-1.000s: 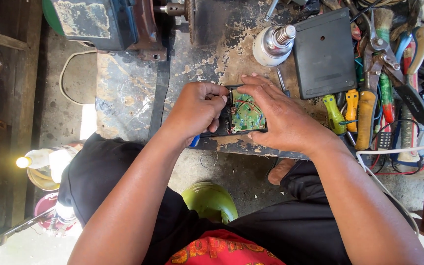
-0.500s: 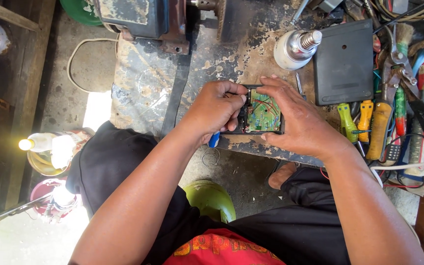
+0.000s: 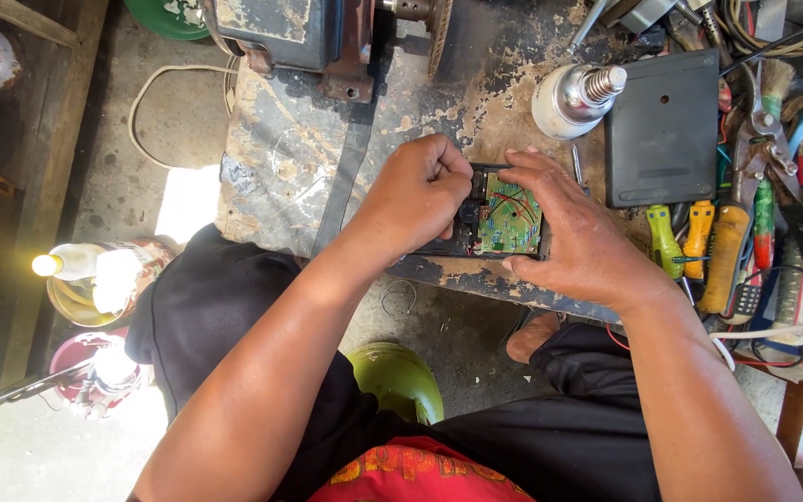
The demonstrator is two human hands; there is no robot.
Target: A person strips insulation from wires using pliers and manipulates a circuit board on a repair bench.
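**Both hands closed on an opened electronic device at the bench edge**

The worn, paint-flaked metal workbench top fills the upper half of the view, with a heavy dark motor-like machine bolted at its far side. To the right lies a flat, dark grey rectangular plastic cover, and beyond it a crowded heap of hand tools, among them yellow-green and orange-handled screwdrivers. A white bulb with a silver screw base lies on its side just beside the cover.

At the near edge of the bench rests the small black open casing with a green circuit board and red wires inside. The right hand is clamped around its right side, fingers over the top edge and thumb at the bottom, steadying it. The left hand is curled shut at the casing's left end, its fingertips pinched together over a dark part there; whether it holds a small tool or part cannot be told, as the fingers hide it.

Compared with the views from a moment ago, the hands and casing keep the same hold and the same place on the bench; only the camera has drawn nearer and shifted. My reading is that the work on the board's left end is ongoing, with no part yet lifted free.
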